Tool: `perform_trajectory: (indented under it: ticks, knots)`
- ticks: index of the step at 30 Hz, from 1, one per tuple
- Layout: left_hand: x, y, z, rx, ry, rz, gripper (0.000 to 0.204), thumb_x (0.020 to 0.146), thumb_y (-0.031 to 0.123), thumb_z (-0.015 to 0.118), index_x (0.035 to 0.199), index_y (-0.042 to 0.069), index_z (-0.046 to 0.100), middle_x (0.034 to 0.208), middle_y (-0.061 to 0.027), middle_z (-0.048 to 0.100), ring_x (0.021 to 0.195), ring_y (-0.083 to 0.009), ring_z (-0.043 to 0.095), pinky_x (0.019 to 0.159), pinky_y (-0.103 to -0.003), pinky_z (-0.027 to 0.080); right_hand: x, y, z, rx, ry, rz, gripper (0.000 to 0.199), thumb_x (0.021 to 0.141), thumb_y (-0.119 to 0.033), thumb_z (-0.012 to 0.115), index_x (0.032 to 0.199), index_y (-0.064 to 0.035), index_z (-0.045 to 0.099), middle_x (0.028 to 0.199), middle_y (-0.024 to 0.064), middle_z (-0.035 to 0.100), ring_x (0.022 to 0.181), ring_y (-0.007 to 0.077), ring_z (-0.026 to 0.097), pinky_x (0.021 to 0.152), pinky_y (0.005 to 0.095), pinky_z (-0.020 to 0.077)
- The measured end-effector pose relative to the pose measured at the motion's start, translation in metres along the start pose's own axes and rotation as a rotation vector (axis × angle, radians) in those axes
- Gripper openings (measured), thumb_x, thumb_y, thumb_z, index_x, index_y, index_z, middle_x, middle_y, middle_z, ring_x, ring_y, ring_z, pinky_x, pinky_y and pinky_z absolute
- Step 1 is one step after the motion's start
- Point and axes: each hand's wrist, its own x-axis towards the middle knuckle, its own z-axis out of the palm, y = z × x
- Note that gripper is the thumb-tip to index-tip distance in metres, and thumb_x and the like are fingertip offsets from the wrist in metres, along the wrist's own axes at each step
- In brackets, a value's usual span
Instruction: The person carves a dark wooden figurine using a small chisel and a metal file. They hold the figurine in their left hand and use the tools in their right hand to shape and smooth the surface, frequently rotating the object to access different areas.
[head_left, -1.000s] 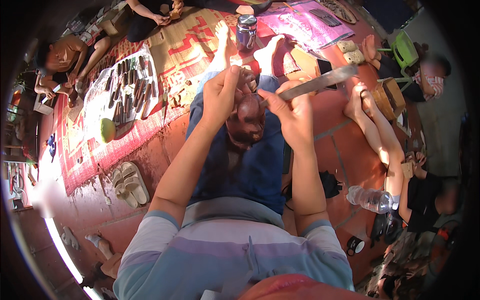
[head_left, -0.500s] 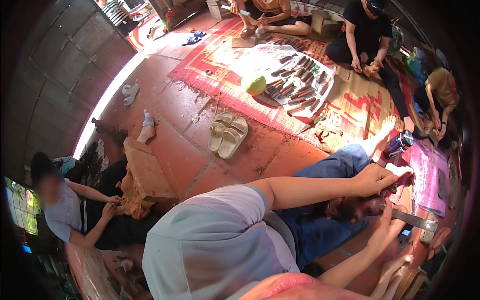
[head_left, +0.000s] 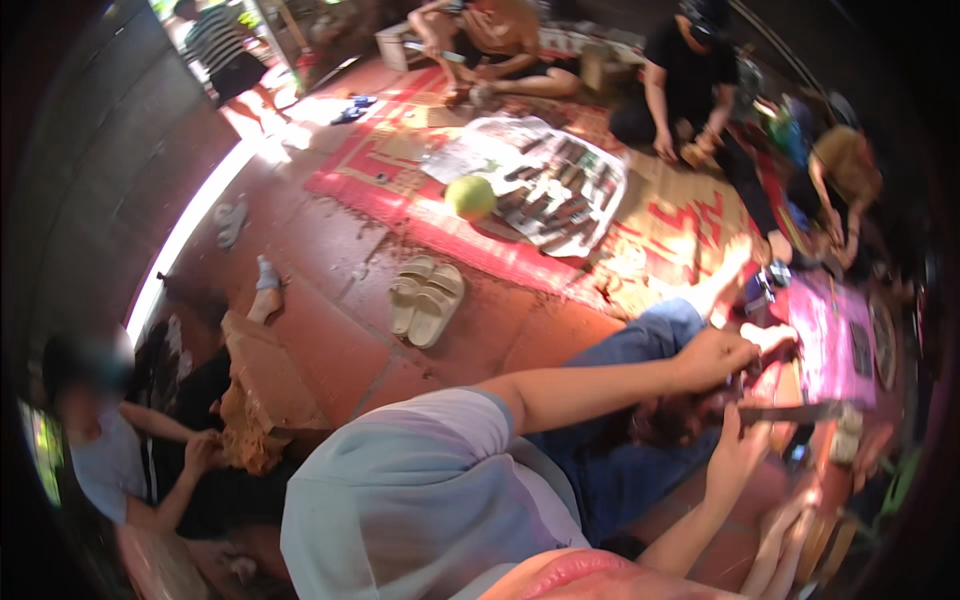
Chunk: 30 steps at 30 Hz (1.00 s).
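Note:
My left hand [head_left: 715,358] reaches across my blue-jeaned lap and grips the top of a dark brown lumpy object [head_left: 672,424]. My right hand [head_left: 738,452] sits just below it, closed on the handle of a long knife [head_left: 800,411]. The grey blade points right, level with the object. Both hands are near the right edge of the view. My grey-sleeved left shoulder fills the lower middle and hides part of my lap.
A pair of cream sandals [head_left: 426,300] lies on the red tile floor. Beyond is a red patterned mat [head_left: 480,240] with a green round fruit [head_left: 470,196] and a white sheet of dark tools [head_left: 560,185]. Several people sit around; one [head_left: 110,450] is at the lower left.
The view has swung to my left, so my hands now sit at the right edge. Both hands keep their hold on the dark object and the knife.

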Motion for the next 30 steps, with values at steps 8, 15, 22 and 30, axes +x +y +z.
perform_trajectory:
  ticks: [8,15,22,30]
  knots:
    - [-0.001,-0.003,-0.009,-0.080,-0.002,-0.241,0.037,0.097,0.033,0.048,0.096,0.002,0.069,0.078,-0.0046,0.068,0.060,-0.0066,0.057,0.052,-0.021,0.046,0.001,0.002,0.003,0.123,0.054,0.012,0.012,0.084,-0.003,0.062,0.093,-0.0030,0.053,0.084,0.0009,0.055,0.081,0.0083,0.053,0.071,0.0236,0.0437]
    - [-0.004,0.001,-0.007,-0.096,-0.007,-0.231,0.041,0.097,0.034,0.047,0.101,-0.001,0.067,0.085,-0.0068,0.069,0.057,-0.0055,0.054,0.053,-0.021,0.045,-0.001,-0.006,-0.008,0.112,0.110,0.019,0.016,0.081,-0.010,0.067,0.090,-0.0016,0.056,0.079,0.0090,0.064,0.073,0.0152,0.062,0.066,0.0298,0.0481]
    - [-0.005,-0.004,-0.010,-0.095,0.010,-0.222,0.042,0.098,0.034,0.044,0.100,-0.001,0.067,0.082,-0.0071,0.069,0.058,-0.0053,0.053,0.053,-0.020,0.043,-0.002,0.010,-0.004,0.350,0.157,0.041,0.016,0.084,-0.007,0.065,0.093,-0.0014,0.053,0.087,0.0063,0.062,0.081,0.0124,0.059,0.075,0.0268,0.0475]
    - [-0.003,0.002,-0.012,-0.075,-0.029,-0.244,0.046,0.100,0.033,0.040,0.098,-0.004,0.066,0.082,-0.0073,0.066,0.064,-0.0080,0.056,0.056,-0.020,0.042,-0.007,0.025,0.003,0.514,0.176,-0.014,0.015,0.085,-0.007,0.065,0.091,-0.0020,0.052,0.093,0.0081,0.060,0.098,0.0188,0.061,0.083,0.0318,0.0484]
